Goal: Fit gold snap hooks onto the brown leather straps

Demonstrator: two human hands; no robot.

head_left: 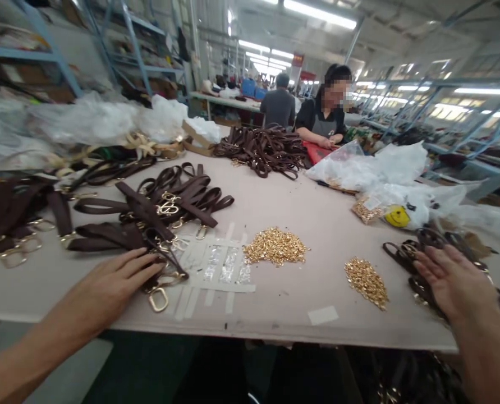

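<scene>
Left hand: my left hand (117, 278) lies palm down with its fingers stretched over the end of a brown strap (174, 259); my thumb is hidden, so I cannot tell whether I pinch it.
Right hand: my right hand (462, 280) is loose, fingers extended and not clenched, at a bundle of dark straps (434, 237); whether I press on them is unclear.
Strap pile: the brown strap pile (186, 193) sits just beyond my left fingers.
Gold ring: an oval ring (158, 300) lies on the table (258, 199), just right of my left fingertips.
Gold pieces: a larger heap (277, 247) lies between my hands; a smaller heap (365, 282) is nearer my right hand.
Step in hand: I judge this to be handling or sorting straps, with both gold heaps out of my hands.
Next move: lifting one strap would call for curling my left fingers around it, keeping its hardware free of its neighbours.
</scene>
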